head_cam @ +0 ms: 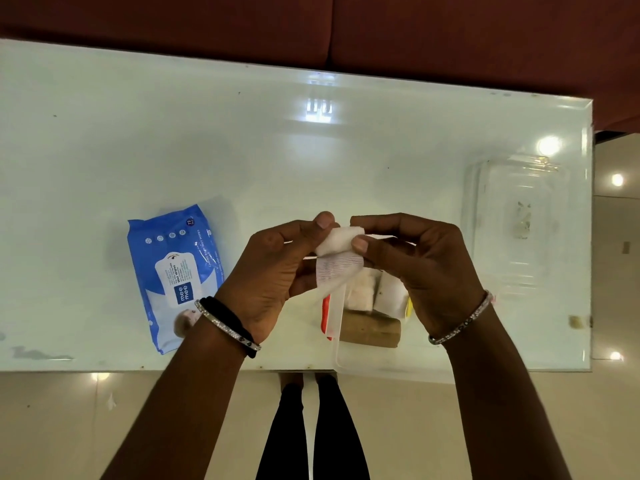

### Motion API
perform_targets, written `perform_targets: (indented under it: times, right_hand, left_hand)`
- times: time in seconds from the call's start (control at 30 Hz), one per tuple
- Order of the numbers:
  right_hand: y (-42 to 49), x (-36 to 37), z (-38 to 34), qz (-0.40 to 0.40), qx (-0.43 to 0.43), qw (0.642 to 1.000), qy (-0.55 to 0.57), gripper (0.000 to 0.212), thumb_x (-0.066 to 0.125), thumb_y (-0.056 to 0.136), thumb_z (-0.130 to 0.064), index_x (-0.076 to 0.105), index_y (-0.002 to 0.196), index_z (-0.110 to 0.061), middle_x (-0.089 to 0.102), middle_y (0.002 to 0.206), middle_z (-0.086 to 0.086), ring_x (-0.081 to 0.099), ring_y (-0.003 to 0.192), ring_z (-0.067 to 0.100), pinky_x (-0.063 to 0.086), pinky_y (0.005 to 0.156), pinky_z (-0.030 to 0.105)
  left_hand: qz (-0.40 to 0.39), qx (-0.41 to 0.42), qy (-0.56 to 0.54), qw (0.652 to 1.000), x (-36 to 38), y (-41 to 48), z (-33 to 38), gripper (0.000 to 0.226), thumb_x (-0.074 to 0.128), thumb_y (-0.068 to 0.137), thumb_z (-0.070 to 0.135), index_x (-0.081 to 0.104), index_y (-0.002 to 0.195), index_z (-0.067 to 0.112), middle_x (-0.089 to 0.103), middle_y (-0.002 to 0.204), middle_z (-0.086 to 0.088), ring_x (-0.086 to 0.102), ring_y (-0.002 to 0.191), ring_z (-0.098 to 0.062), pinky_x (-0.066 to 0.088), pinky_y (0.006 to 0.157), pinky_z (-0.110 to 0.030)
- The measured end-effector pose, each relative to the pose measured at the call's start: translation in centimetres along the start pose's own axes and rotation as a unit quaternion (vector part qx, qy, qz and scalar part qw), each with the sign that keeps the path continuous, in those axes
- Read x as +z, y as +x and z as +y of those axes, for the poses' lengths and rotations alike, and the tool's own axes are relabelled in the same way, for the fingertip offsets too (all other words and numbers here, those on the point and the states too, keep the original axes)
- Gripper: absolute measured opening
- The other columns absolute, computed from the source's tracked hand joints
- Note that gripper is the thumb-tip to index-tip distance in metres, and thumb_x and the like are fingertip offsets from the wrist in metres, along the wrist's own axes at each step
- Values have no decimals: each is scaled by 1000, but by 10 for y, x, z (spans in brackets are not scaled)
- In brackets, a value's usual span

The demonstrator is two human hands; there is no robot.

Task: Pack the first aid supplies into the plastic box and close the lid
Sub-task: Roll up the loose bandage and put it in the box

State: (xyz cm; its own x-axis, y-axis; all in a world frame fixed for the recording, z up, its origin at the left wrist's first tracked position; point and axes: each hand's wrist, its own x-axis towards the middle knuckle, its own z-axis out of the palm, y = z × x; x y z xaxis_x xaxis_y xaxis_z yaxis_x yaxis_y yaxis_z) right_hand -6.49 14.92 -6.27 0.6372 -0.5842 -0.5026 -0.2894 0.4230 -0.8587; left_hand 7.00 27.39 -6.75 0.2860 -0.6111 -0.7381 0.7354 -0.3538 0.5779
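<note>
Both hands hold a white gauze bandage roll [337, 241] above the clear plastic box [338, 355]. My left hand [277, 271] pinches its left end, and my right hand [415, 258] grips its right end. A loose tail of gauze [330, 271] hangs down from the roll. Inside the box lie a brown bandage roll [369, 330], white packets [360, 294] and a red item [326, 315]. The clear lid [519, 223] rests on the table at the right. A blue wet wipes pack [173, 271] lies flat to the left.
The white glass table [242, 150] ends just below the box, with tiled floor beyond. Its right edge runs close to the lid. A dark red sofa [450, 36] stands behind the far edge. My legs [311, 427] show under the near edge.
</note>
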Motion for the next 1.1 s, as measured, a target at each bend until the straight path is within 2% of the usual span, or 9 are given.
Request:
perform_targets:
  times: [0.1,0.23,0.43,0.57,0.67,0.73,0.87,0.97,1.1]
  right_hand:
    - [-2,-1,0,-6,-4,1000,1,27,79,71,-7,77,98,-8,79,89,12,77,79,25,60,73,26]
    - [-5,0,0,1,10,999,54,30,77,72,-16,77,100,-5,79,95,13,76,87,27,61,78,34]
    - [-7,4,3,6,46,998,48,38,75,74,-17,73,107,0,75,98,21,77,83,27,61,69,33]
    - [-9,1,4,-4,20,999,29,33,76,74,-9,74,106,-2,79,94,12,77,81,25,60,71,29]
    - [-10,-4,6,0,-7,1000,-4,32,80,70,-7,76,103,-8,79,99,9,74,92,32,62,80,36]
    - [-11,-6,8,-4,-12,1000,-3,34,81,66,-9,77,100,-10,78,101,7,74,95,28,61,84,36]
    - [-13,-9,10,-10,4,1000,23,36,81,66,-13,77,101,-7,78,103,10,72,102,30,59,86,34]
    - [-16,-8,9,3,37,996,85,36,75,74,-22,75,106,-5,77,106,10,74,100,27,60,80,33]
    - [-17,-8,10,16,79,994,70,41,71,77,-26,72,112,-4,76,99,16,75,81,24,59,67,28]
  left_hand:
    - [3,2,25,1000,0,1,-1,49,70,60,45,75,100,17,75,105,-12,75,89,-24,62,70,-26]
    - [-5,26,22,999,0,2,-3,40,73,63,33,75,99,17,75,104,-10,74,94,-23,61,71,-27]
    - [-12,59,57,997,0,-1,-8,46,78,61,27,73,105,19,74,107,-8,71,101,-24,61,75,-35]
    - [-6,38,25,999,0,-3,-11,50,77,62,26,70,110,14,75,105,-10,74,94,-24,61,71,-31]
    - [10,2,27,1000,1,-3,-13,51,70,69,33,69,113,9,75,106,-10,74,93,-23,60,69,-26]
    - [15,-9,25,1000,2,-3,-14,51,70,68,35,70,111,9,76,103,-10,74,89,-19,58,64,-22]
    - [15,-1,28,999,2,-3,-17,51,70,68,34,70,113,10,74,111,-10,71,100,-22,58,70,-24]
    - [-6,-1,23,1000,3,-4,-17,46,71,69,28,70,113,15,75,108,-7,71,101,-20,59,72,-25]
    - [-24,23,28,999,7,-6,-19,40,72,70,19,70,110,20,73,111,-8,71,102,-21,59,74,-28]
